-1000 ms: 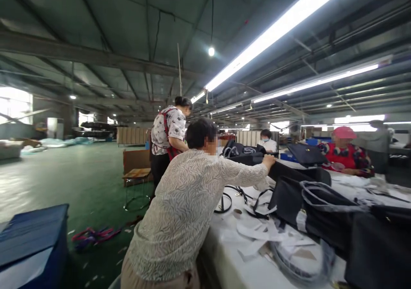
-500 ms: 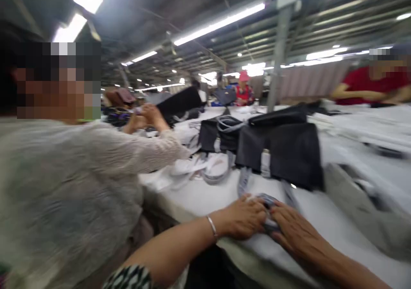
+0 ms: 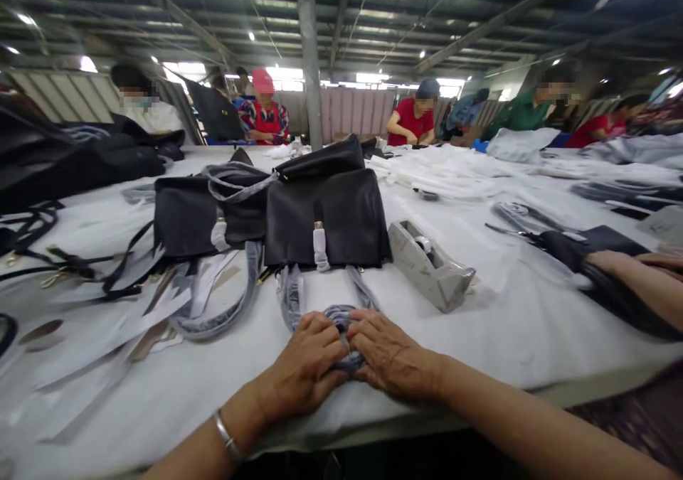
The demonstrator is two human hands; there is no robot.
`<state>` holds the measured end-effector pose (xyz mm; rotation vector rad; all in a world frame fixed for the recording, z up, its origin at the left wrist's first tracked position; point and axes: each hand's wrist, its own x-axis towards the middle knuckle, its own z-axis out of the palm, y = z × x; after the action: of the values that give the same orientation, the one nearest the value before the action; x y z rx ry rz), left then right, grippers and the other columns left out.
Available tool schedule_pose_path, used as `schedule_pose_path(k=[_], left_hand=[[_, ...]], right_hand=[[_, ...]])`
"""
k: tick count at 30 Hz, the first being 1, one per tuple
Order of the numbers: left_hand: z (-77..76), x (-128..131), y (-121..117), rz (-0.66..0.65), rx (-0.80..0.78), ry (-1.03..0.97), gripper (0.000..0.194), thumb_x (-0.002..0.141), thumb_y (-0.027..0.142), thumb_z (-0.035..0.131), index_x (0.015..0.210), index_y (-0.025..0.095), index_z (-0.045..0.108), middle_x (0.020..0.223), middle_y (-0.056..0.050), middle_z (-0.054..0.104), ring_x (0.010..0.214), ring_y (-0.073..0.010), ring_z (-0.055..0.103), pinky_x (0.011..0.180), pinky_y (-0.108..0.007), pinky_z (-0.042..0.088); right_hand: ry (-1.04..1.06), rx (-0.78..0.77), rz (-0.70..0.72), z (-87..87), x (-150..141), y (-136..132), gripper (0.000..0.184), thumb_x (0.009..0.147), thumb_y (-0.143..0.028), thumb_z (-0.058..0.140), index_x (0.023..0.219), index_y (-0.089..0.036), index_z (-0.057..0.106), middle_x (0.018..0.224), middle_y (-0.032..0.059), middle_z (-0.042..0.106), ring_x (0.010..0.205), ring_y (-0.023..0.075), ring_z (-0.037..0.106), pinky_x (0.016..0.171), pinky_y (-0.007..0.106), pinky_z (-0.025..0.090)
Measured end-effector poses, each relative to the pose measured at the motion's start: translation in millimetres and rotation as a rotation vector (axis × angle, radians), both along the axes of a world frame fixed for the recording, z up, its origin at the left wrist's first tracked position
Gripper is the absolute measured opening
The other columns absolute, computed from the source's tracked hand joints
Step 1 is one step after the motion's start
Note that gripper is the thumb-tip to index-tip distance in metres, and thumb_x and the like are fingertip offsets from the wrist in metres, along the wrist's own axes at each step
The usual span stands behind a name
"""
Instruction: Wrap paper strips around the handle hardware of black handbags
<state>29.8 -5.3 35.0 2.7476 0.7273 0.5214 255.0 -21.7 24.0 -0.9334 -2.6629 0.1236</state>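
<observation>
At the table's near edge, my left hand (image 3: 309, 359) and my right hand (image 3: 398, 359) close from both sides around a coiled strap (image 3: 342, 315) in clear wrapping. Fingers and thumbs press on the coil, covering much of it. Just beyond, a black handbag (image 3: 352, 217) lies on the white-covered table, with its plastic-wrapped handle (image 3: 291, 299) running down toward my hands. White wrapping covers its clasp (image 3: 319, 245). Left of it lies a second black handbag (image 3: 178, 217) with a similar wrapped handle (image 3: 253, 291).
A grey tape dispenser (image 3: 432, 270) stands right of the nearer bag. Loose paper strips (image 3: 117, 338) and black straps (image 3: 125, 263) lie at left. On the right, a co-worker's hand (image 3: 619, 263) rests on a black bag (image 3: 613, 238). Other people work across the table.
The view has swung right, so the co-worker close at left is out of frame and the dispenser shows fully. Both my hands stay on the coiled strap.
</observation>
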Motion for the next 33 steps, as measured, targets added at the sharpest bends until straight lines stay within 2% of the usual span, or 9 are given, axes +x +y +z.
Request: schedule_pose_path(k=[3,6,10,12,14,16,18,24,33], left_hand=[[1.7,1,3,-0.032,-0.051,-0.026,0.006,0.088,0.026,0.057,0.089,0.020,0.056,0.093,-0.004,0.058,0.097,-0.0229,0.046,0.094,-0.043,0.034],[1.3,-1,3,-0.034,-0.078,-0.049,0.003,0.089,0.023,0.056,0.089,0.020,0.055,0.091,-0.003,0.057,0.097,-0.0222,0.046,0.095,-0.042,0.033],[-1.3,-3,3,-0.038,-0.060,-0.047,0.008,0.087,0.022,0.057,0.095,0.021,0.056,0.093,-0.004,0.057,0.100,-0.0237,0.046,0.097,-0.044,0.032],[-2.9,-3,4,-0.041,-0.044,-0.046,0.011,0.087,0.023,0.058,0.097,0.021,0.056,0.094,-0.005,0.057,0.101,-0.0246,0.046,0.097,-0.044,0.033],[-4.2,-3,5,-0.043,-0.026,-0.047,0.012,0.087,0.023,0.058,0.098,0.021,0.056,0.094,-0.005,0.057,0.101,-0.0246,0.047,0.096,-0.043,0.034],[-4.6,-3,6,-0.041,-0.005,-0.048,0.012,0.087,0.025,0.058,0.099,0.020,0.057,0.093,-0.005,0.058,0.101,-0.0244,0.047,0.095,-0.043,0.035],[-3.7,-3,6,-0.040,0.020,-0.045,0.013,0.088,0.028,0.057,0.098,0.019,0.058,0.092,-0.006,0.058,0.101,-0.0243,0.048,0.095,-0.042,0.036],[-0.5,-2,5,-0.014,0.054,0.022,0.021,0.089,0.037,0.056,0.098,0.019,0.062,0.093,-0.006,0.060,0.107,-0.0241,0.050,0.099,-0.040,0.035],[0.8,-1,7,0.010,0.075,0.068,0.024,0.088,0.039,0.058,0.100,0.018,0.063,0.097,-0.008,0.061,0.109,-0.0251,0.049,0.100,-0.038,0.035]], right_hand=[[0.011,0.007,0.007,6.9,3,-6,0.039,0.089,-0.041,0.058,0.116,-0.012,0.056,0.126,0.0136,0.056,0.131,0.0272,0.038,0.114,0.046,0.031],[0.135,0.135,-0.034,34.6,28,-10,0.037,0.091,-0.041,0.058,0.118,-0.017,0.059,0.131,0.0118,0.056,0.125,0.0241,0.047,0.108,0.041,0.039],[0.520,0.401,-0.655,83.4,106,5,0.017,0.090,-0.031,0.057,0.097,-0.020,0.069,0.100,0.0071,0.069,0.097,0.0214,0.062,0.091,0.037,0.048],[0.598,0.235,-1.006,99.0,144,21,0.022,0.085,-0.036,0.060,0.089,-0.018,0.072,0.088,0.0064,0.070,0.083,0.0206,0.062,0.081,0.035,0.049],[0.620,-0.190,-1.183,105.9,170,37,0.031,0.083,-0.042,0.060,0.085,-0.014,0.073,0.084,0.0080,0.070,0.073,0.0183,0.061,0.073,0.032,0.049],[0.614,-0.568,-1.197,106.7,180,49,0.038,0.083,-0.047,0.059,0.082,-0.012,0.074,0.083,0.0097,0.070,0.068,0.0153,0.059,0.066,0.028,0.047],[0.550,-0.702,-1.165,104.4,179,57,0.042,0.083,-0.050,0.059,0.083,-0.011,0.075,0.084,0.0102,0.071,0.067,0.0131,0.057,0.063,0.026,0.043],[0.432,-0.656,-1.113,94.7,164,74,0.035,0.083,-0.035,0.063,0.084,-0.002,0.075,0.073,0.0100,0.068,0.064,0.0097,0.050,0.066,0.032,0.035],[0.477,-0.543,-1.183,86.8,166,67,0.028,0.081,-0.028,0.063,0.080,-0.002,0.074,0.072,0.0131,0.069,0.062,0.0130,0.057,0.063,0.035,0.041]])
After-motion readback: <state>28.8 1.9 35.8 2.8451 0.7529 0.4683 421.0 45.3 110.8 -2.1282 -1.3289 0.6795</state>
